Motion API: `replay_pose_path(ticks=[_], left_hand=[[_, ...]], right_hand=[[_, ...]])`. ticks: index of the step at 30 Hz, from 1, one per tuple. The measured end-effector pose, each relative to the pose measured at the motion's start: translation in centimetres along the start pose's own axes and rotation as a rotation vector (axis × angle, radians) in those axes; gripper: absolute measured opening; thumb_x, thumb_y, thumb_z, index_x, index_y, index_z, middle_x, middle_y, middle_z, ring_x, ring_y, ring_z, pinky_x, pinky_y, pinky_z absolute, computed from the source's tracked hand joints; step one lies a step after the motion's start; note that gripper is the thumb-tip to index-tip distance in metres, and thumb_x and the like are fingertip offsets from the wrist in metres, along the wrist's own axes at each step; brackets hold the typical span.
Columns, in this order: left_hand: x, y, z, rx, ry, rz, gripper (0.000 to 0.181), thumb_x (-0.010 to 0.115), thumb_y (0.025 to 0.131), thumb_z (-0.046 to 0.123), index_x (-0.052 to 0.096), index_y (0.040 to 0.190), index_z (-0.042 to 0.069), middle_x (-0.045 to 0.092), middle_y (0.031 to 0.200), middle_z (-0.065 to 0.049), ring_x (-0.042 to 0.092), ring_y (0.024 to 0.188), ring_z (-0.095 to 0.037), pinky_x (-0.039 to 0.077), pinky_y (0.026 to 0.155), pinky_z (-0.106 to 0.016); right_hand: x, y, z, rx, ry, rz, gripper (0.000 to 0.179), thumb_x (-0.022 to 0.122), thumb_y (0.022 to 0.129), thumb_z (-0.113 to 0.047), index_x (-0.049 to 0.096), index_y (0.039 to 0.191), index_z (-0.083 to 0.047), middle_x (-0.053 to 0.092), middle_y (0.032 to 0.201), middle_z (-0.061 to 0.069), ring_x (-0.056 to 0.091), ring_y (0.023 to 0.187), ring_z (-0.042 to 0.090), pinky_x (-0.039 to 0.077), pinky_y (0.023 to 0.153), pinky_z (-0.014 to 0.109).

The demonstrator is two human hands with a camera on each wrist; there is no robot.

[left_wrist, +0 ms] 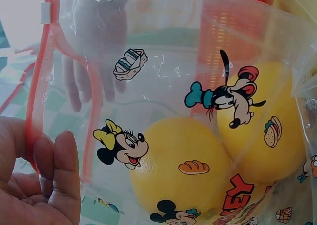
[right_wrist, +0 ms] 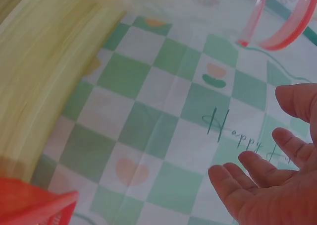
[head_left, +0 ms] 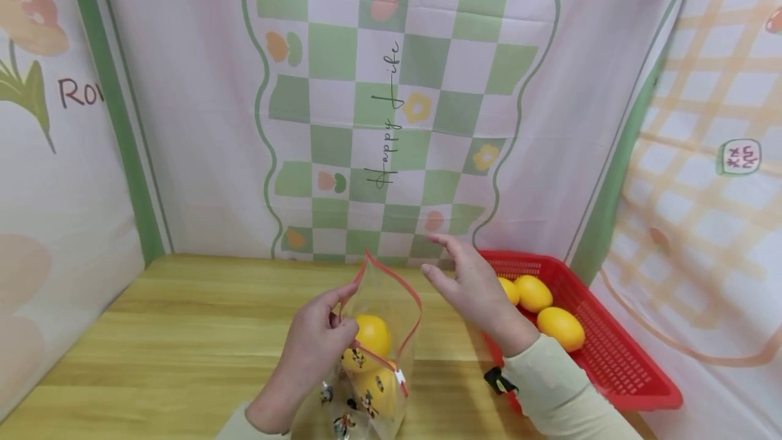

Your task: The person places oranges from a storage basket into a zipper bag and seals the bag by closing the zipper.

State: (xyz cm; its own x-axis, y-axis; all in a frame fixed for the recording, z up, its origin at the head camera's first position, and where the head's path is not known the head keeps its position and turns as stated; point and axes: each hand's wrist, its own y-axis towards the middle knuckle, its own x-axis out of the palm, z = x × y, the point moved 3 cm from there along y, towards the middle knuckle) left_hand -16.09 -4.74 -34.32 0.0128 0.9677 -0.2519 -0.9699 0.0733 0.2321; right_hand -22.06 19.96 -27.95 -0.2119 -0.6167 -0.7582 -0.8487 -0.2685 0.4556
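From my head view I see the left hand (head_left: 314, 341) pinching the rim of a clear zip bag (head_left: 420, 305) over the desk (head_left: 201, 338), yellow fruits (head_left: 374, 333) inside; the right hand (head_left: 473, 287) hovers beside its mouth, near a red basket (head_left: 629, 352). My left wrist view confirms fingers gripping the red edge. My right wrist view shows the other fingers loosely extended.

A small curtained booth: printed cloth (head_left: 342, 107) hangs on three sides of a wood-grain table (head_left: 201, 338); the wider room is hidden.
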Motion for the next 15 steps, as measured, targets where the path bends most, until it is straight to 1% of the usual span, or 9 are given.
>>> replay_pose_path(ticks=[5, 8, 15], left_hand=[[0.0, -0.1, 0.0, 0.000, -0.002, -0.002, 0.059, 0.059, 0.088, 0.001, 0.060, 0.146, 0.012, 0.049, 0.061, 0.001, 0.039, 0.050, -0.008, 0.031, 0.042, -0.016], [-0.1, -0.1, 0.0, 0.000, -0.001, -0.005, 0.060, 0.059, 0.087, 0.001, 0.060, 0.146, 0.012, 0.048, 0.061, 0.002, 0.039, 0.050, -0.008, 0.031, 0.042, -0.015], [-0.1, -0.1, 0.0, 0.002, -0.002, -0.009, 0.060, 0.059, 0.087, 0.001, 0.059, 0.147, 0.011, 0.047, 0.059, 0.002, 0.037, 0.049, -0.008, 0.030, 0.042, -0.015]], right_hand=[[-0.5, 0.1, 0.9, 0.008, -0.039, 0.002, 0.062, 0.071, 0.098, -0.026, 0.047, 0.153, -0.008, 0.051, 0.155, 0.015, 0.048, 0.140, 0.039, 0.041, 0.115, 0.062], [-0.8, 0.2, 1.7, 0.015, -0.054, 0.007, 0.064, 0.071, 0.098, -0.025, 0.046, 0.154, -0.007, 0.050, 0.156, 0.017, 0.047, 0.140, 0.041, 0.041, 0.114, 0.064], [-1.5, 0.6, 3.6, 0.029, -0.091, 0.010, 0.066, 0.071, 0.098, -0.026, 0.045, 0.155, -0.006, 0.047, 0.157, 0.019, 0.043, 0.144, 0.042, 0.036, 0.117, 0.065]])
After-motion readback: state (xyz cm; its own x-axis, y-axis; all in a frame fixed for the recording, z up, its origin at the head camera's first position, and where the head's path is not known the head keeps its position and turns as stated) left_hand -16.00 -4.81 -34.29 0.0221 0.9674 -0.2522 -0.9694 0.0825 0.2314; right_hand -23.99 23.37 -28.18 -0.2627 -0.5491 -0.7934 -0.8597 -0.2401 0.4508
